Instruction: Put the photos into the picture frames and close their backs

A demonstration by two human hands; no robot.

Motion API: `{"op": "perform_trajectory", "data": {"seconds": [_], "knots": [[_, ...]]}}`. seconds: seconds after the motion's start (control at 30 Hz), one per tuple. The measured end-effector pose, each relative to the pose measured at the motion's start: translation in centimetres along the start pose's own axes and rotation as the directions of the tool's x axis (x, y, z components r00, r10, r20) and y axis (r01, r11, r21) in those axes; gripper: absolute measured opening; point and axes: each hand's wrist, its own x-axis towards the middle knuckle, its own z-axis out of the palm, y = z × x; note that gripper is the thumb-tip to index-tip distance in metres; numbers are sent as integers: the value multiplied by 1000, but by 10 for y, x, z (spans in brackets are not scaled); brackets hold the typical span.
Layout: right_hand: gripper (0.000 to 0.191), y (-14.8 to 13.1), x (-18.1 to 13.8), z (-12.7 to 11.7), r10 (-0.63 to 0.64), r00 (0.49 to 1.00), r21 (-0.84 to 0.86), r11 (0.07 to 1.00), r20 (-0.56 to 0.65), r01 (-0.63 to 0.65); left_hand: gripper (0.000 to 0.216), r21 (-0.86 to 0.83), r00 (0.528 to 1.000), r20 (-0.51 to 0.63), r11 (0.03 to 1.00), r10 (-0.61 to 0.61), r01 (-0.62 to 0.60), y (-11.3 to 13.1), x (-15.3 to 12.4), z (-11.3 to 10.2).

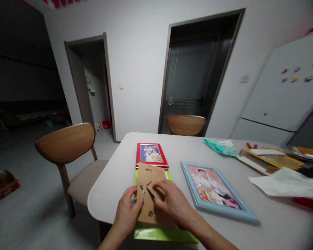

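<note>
We list one green frame (164, 234), glossy, flat on the pale, round-cornered table (106, 194); over it, one brown backing board (147, 204), matt and rectangular, with three shiny metal clips (148, 169) visible and a raised strut (151, 191) near its middle; our left hand (127, 208), half curled, thumb on the board and fingers along the left edge, how firmly we cannot tell; our right hand (172, 198), bent, thumb and forefinger drawn together at the strut, whether pinching it we cannot tell; just beyond, one red frame (138, 154), picture upward; to the right, one pale blue frame (191, 184), likewise; farther right, creased white paper (284, 182) and yellowish packaging (276, 160), any lettering too small to read.
</note>
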Motion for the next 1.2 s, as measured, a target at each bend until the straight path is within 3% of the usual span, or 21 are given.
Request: {"op": "perform_trajectory", "data": {"seconds": [0.07, 0.13, 0.3, 0.47, 0.7, 0.77, 0.83, 0.9, 0.97, 1.03, 1.1, 1.2], "knots": [[24, -12, 2, -6, -62, 998, 56, 996, -6, 62, 26, -179, 998, 34, 982, -59, 64, 9, 3, -4], [28, -15, 3, -10, -86, 996, 114, 990, -27, 88, 27, -253, 992, 54, 960, -113, 123, 13, 6, -14], [38, 27, 5, -12, 78, 993, -10, 997, -83, -79, 30, -291, 977, 46, 933, -207, 211, -4, 5, -66], [43, 70, -3, 1, 244, 970, -221, 945, -8, -239, 28, -157, 953, -53, 945, -298, 287, -29, 1, -107], [49, 79, 0, 8, 296, 955, -194, 935, -26, -296, 41, 79, 949, -258, 975, -181, 207, -48, 13, -111], [50, 79, 1, 3, 353, 934, -88, 930, -55, -357, 46, 162, 943, -318, 974, -101, 159, -46, 13, -106], [54, 74, 1, -4, 468, 883, 153, 874, -19, -460, 48, 224, 939, -343, 969, -21, 103, -39, 10, -93], [61, 64, -1, -9, 556, 824, 477, 698, 110, -534, 48, 269, 950, -309, 962, 53, 34, -26, 2, -70], [67, 50, -3, -14, 562, 801, 722, 464, 207, -513, 48, 330, 976, -143, 938, 162, -108, -8, -8, -40], [72, 35, -4, -19, 544, 814, 842, 327, 204, -429, 54, 330, 982, 33, 925, 187, -187, 13, -18, -7], [76, 22, -3, -23, 530, 833, 891, 286, 160, -354, 68, 318, 957, 182, 907, 227, -276, 31, -25, 19], [80, 12, -3, -28, 508, 850, 909, 274, 139, -313, 66, 347, 892, 302, 832, 337, -432, 47, -28, 42]]}}
